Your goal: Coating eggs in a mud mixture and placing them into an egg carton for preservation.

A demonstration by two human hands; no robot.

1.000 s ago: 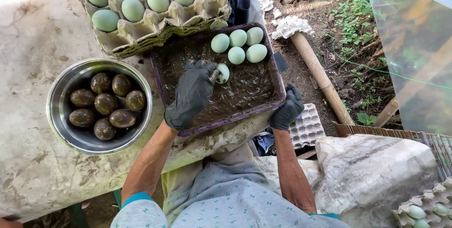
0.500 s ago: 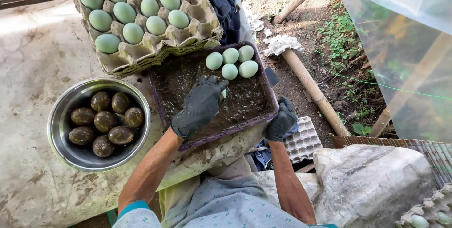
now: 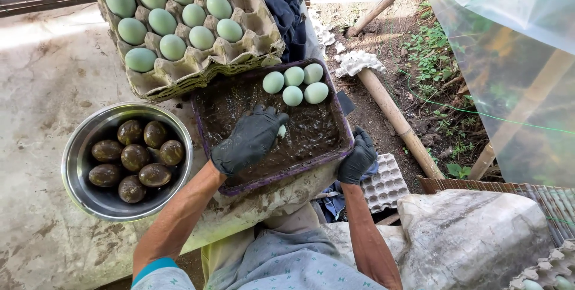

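A purple-rimmed tray [image 3: 281,177] filled with dark wet mud lies on the concrete slab. My left hand [image 3: 248,140], in a black glove, is closed over a pale green egg [image 3: 281,131] in the mud. My right hand [image 3: 357,157], also gloved, grips the tray's near right corner. Several clean pale green eggs [image 3: 293,84] rest in the tray's far corner. A steel bowl [image 3: 81,146] to the left holds several mud-coated dark eggs [image 3: 135,157].
A stack of cardboard egg cartons [image 3: 197,65] with several green eggs stands behind the tray. Dark cloth [image 3: 291,11] lies beside it. Off the slab's right edge are a wooden pole [image 3: 395,116], empty cartons [image 3: 383,183], a white sack [image 3: 473,236] and plastic sheeting [image 3: 509,32].
My left hand has drawn the egg a little nearer across the mud. My right hand keeps its grip on the tray corner.
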